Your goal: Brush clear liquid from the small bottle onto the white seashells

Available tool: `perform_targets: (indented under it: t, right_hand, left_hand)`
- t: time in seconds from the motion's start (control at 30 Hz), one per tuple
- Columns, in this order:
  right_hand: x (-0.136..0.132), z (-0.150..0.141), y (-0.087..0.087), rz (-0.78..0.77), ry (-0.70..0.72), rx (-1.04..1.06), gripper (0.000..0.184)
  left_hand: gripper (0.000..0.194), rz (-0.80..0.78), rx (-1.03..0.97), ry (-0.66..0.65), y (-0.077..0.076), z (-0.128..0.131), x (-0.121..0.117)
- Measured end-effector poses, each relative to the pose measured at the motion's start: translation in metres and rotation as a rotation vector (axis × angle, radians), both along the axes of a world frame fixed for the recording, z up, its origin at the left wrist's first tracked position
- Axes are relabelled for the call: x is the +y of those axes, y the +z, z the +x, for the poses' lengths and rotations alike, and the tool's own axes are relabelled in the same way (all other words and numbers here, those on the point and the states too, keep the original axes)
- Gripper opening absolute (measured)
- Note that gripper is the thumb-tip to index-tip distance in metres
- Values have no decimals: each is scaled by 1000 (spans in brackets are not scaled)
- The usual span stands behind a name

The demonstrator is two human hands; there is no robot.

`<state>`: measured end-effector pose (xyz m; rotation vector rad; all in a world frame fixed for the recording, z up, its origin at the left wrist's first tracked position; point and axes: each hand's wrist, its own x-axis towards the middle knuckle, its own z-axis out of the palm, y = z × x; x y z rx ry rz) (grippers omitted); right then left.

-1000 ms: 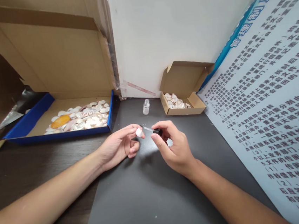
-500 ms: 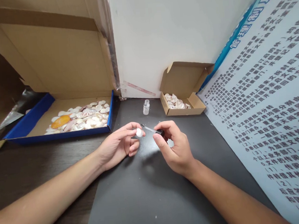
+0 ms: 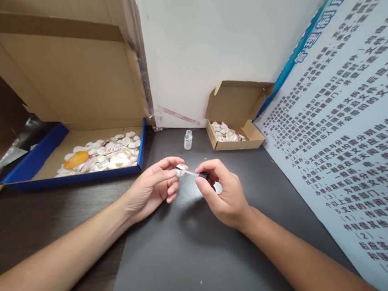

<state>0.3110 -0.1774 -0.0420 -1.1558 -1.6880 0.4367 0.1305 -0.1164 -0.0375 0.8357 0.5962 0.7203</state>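
Note:
My left hand (image 3: 152, 188) pinches a small white shell (image 3: 180, 170) between thumb and fingers, just above the dark mat (image 3: 190, 251). My right hand (image 3: 224, 193) grips the black cap of a thin brush applicator (image 3: 197, 174), and the brush tip touches the shell. A small clear glass bottle (image 3: 188, 139) stands uncapped behind the hands, near the wall.
A large open cardboard box with blue sides (image 3: 37, 158) holds several shells (image 3: 102, 154) at the left. A small open cardboard box (image 3: 236, 118) with a few shells stands at the back right. A printed poster (image 3: 352, 148) lies along the right.
The brush tip has closed in from beside the shell and now rests on it. Both hands stayed nearly in place; the view shifted slightly.

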Motion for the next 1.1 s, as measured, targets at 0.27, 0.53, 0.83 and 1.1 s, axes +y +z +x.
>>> perform_targets:
  t: [0.27,0.53,0.83,1.1]
  right_hand:
    - [0,-1,2,-25,-66,-17,6]
    - [1,0,-1,-26,-52,39,9]
    - [0,0,0,9,-63,50,5]
    - [1,0,0,-27,20,43,6]
  left_hand:
    - [24,-5,-11,66,1,-1,1]
    - [24,2,5,67,2,0,0]
    - [22,-24,-3,31,2,0,0]
    - [23,-29,21,-19,1,1,0]
